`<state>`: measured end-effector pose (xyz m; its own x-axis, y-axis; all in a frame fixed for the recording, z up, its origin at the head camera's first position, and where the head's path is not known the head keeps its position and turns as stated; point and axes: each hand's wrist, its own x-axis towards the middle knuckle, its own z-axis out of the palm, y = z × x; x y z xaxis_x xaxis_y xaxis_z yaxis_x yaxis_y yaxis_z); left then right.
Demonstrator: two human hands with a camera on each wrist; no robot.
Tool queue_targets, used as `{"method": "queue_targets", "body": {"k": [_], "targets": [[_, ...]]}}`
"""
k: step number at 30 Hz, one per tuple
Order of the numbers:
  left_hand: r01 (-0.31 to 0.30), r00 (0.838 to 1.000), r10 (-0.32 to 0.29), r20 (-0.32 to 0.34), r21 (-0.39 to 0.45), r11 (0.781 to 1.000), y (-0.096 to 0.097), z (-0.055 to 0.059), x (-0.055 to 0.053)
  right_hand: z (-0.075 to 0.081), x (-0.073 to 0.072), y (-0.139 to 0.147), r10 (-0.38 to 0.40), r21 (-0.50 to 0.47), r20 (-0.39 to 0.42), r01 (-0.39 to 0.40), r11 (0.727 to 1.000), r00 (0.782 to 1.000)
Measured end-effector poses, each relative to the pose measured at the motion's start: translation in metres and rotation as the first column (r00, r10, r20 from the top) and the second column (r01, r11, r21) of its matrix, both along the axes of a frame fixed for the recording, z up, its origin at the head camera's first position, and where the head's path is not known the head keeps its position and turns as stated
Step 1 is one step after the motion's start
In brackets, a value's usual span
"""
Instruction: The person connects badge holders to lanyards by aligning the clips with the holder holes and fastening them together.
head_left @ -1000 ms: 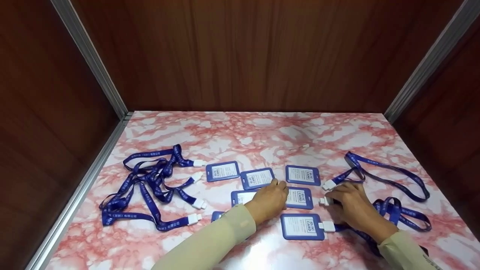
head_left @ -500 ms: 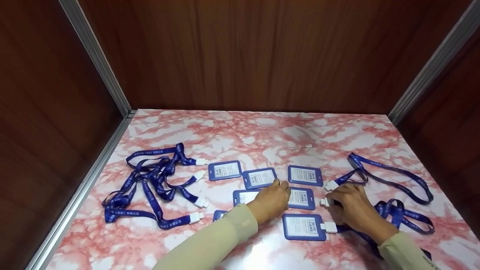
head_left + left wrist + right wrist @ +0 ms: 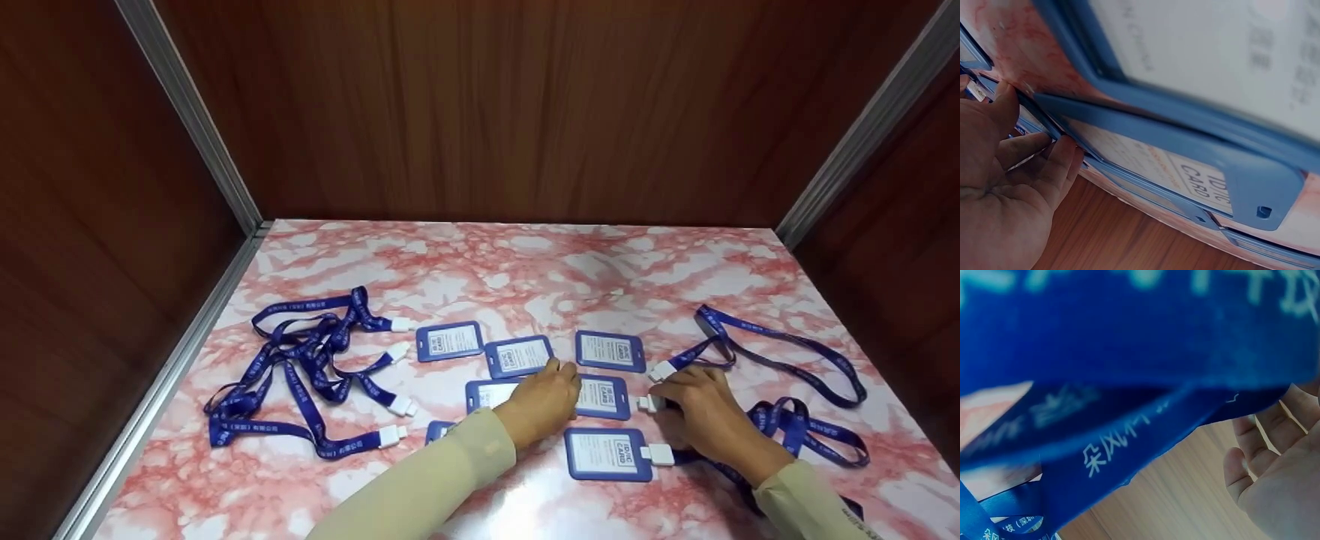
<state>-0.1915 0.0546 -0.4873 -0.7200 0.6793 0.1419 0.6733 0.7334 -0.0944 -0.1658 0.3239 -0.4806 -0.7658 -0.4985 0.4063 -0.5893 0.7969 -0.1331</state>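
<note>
My left hand (image 3: 540,401) pinches a blue-framed ID card holder (image 3: 604,396) by its edges, partly covering it. In the left wrist view, the thumb and fingertips (image 3: 1062,149) grip that holder's sides. To the right, my right hand (image 3: 697,409) pinches a lanyard by its white plastic clip (image 3: 650,403), which points at the slotted end of the holder with a small gap between. The right wrist view shows blue lanyard strap (image 3: 1123,444) in front of the hand, hiding the fingertips' hold. Just below, another card holder (image 3: 607,455) has a white clip (image 3: 658,454) in its slot.
Several lanyards (image 3: 300,352) lie tangled at the left, white clips facing right. More card holders, such as one at the upper left (image 3: 450,341) and one at the upper right (image 3: 610,351), lie flat on the marbled table (image 3: 487,259). A looped lanyard (image 3: 795,349) lies at the right.
The head view has shifted slightly. Both hands stay almost still; the white clip in my right hand has edged a little left, nearer the card holder.
</note>
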Motion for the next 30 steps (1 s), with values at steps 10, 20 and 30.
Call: {"method": "queue_targets", "body": {"k": [10,20,30], "targets": [[-0.016,1.0,0.016,0.016,0.013,1.0,0.0004,0.0006,0.0009,0.0007,-0.0019,-0.0034,0.0,0.013,0.03,0.0,1.0,1.0],[-0.005,1.0,0.005,0.016,0.016,1.0,0.0007,0.0005,0.0014,0.001,-0.0034,-0.007,0.003,0.028,0.045,-0.004,1.0,0.999],[0.0,1.0,0.0,0.0,0.01,1.0,0.0018,0.0001,0.0004,-0.0024,-0.0062,-0.0071,0.035,0.018,-0.041,-0.034,0.999,0.999]]}}
